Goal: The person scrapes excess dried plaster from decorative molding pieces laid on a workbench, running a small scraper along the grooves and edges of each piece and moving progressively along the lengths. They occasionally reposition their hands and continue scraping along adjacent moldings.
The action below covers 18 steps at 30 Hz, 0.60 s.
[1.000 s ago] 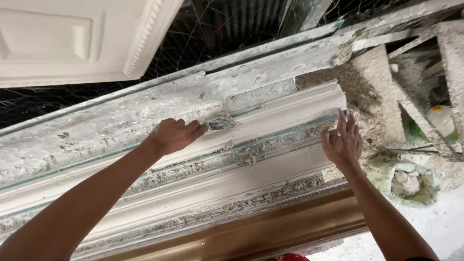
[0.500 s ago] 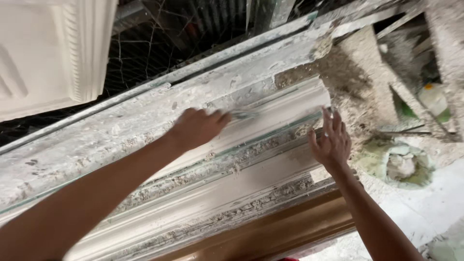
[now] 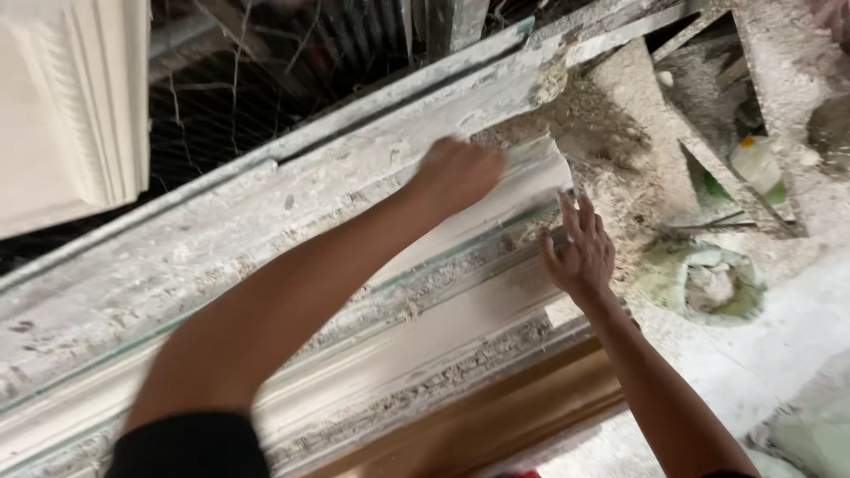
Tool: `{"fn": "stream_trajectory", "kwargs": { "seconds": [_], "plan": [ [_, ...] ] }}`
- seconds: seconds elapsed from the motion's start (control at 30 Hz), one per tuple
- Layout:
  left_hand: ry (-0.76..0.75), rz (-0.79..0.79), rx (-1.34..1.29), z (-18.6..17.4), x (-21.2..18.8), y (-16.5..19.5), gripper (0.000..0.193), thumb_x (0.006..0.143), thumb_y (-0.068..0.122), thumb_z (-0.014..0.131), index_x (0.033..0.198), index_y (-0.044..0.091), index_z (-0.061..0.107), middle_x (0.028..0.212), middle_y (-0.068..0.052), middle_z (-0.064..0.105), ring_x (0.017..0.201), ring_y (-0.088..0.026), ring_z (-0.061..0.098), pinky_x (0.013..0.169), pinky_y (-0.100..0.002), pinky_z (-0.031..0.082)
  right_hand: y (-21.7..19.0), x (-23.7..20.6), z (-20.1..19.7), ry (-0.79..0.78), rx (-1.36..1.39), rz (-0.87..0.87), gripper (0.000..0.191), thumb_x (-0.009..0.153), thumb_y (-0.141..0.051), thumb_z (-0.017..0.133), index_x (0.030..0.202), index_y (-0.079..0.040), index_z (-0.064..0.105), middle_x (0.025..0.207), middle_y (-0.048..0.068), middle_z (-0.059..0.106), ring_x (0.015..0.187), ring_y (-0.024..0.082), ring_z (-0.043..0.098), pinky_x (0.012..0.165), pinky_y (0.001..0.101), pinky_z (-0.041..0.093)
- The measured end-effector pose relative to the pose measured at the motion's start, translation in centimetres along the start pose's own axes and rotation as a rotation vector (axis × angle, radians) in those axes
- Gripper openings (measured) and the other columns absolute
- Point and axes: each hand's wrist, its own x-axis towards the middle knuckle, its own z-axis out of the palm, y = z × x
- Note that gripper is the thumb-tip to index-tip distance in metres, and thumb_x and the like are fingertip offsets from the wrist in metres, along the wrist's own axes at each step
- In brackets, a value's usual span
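Note:
A long plaster-crusted cornice mould (image 3: pixel 177 292) runs slantwise across the view, with a smooth white plaster strip (image 3: pixel 522 190) along its right end. My left hand (image 3: pixel 456 173) is closed in a fist and presses on that white strip near the mould's end; whether anything is inside the fist is hidden. Just below and to the right, my right hand (image 3: pixel 580 252) lies flat with its fingers spread on the mould's end edge, holding nothing.
A finished white cornice piece (image 3: pixel 71 106) hangs at upper left over dark wire mesh (image 3: pixel 266 88). A brown wooden strip (image 3: pixel 496 416) borders the mould below. At right are a plaster-caked green bowl (image 3: pixel 708 283), a plastic bottle (image 3: pixel 757 164) and crusted frame bars (image 3: pixel 761 71).
My left hand has slid to the right along the white strip toward the mould's end. The right hand stays at the end edge. The view has shifted, so everything sits further left.

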Motion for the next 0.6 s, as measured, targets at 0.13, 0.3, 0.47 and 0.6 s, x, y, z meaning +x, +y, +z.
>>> {"fn": "stream_trajectory", "kwargs": {
  "seconds": [0.13, 0.3, 0.47, 0.6],
  "plan": [
    [-0.568, -0.207, 0.058, -3.3, -14.4, -2.8, 0.04, 0.117, 0.03, 0.035, 0.148, 0.007, 0.044, 0.084, -0.01, 0.068, 0.05, -0.015, 0.056, 0.041, -0.027, 0.048, 0.1, -0.5, 1.0, -0.047, 0.01, 0.032, 0.07, 0.103, -0.053, 0.048, 0.162, -0.017, 0.037, 0.159, 0.021, 0.044, 0.128, 0.036, 0.059, 0.088, 0.0455, 0.058],
    [-0.314, -0.024, 0.278, -6.0, -22.8, -2.9, 0.055, 0.098, 0.007, 0.055, 0.15, 0.008, 0.04, 0.102, -0.01, 0.066, 0.043, -0.012, 0.055, 0.029, -0.024, 0.045, 0.0, -0.2, 1.6, -0.099, -0.02, 0.062, 0.077, 0.096, -0.051, 0.056, 0.161, -0.014, 0.034, 0.16, 0.024, 0.037, 0.132, 0.038, 0.052, 0.088, 0.0486, 0.054],
    [-0.559, -0.084, 0.354, -2.9, -17.0, -3.0, 0.055, 0.097, 0.003, 0.06, 0.148, -0.004, 0.042, 0.093, -0.011, 0.067, 0.056, -0.013, 0.057, 0.037, -0.025, 0.044, -0.9, -0.1, 0.9, -0.071, -0.087, 0.036, 0.085, 0.092, -0.048, 0.065, 0.163, -0.014, 0.031, 0.16, 0.025, 0.037, 0.136, 0.039, 0.048, 0.095, 0.054, 0.051],
    [-0.397, -0.088, 0.285, -3.1, -18.6, -3.5, 0.054, 0.096, 0.006, 0.059, 0.147, 0.0, 0.042, 0.094, -0.011, 0.064, 0.052, -0.015, 0.058, 0.035, -0.027, 0.044, -1.1, 0.1, 0.2, -0.109, -0.014, 0.045, 0.079, 0.097, -0.048, 0.056, 0.164, -0.016, 0.029, 0.163, 0.024, 0.037, 0.133, 0.039, 0.053, 0.092, 0.0507, 0.054]
  ]
}}
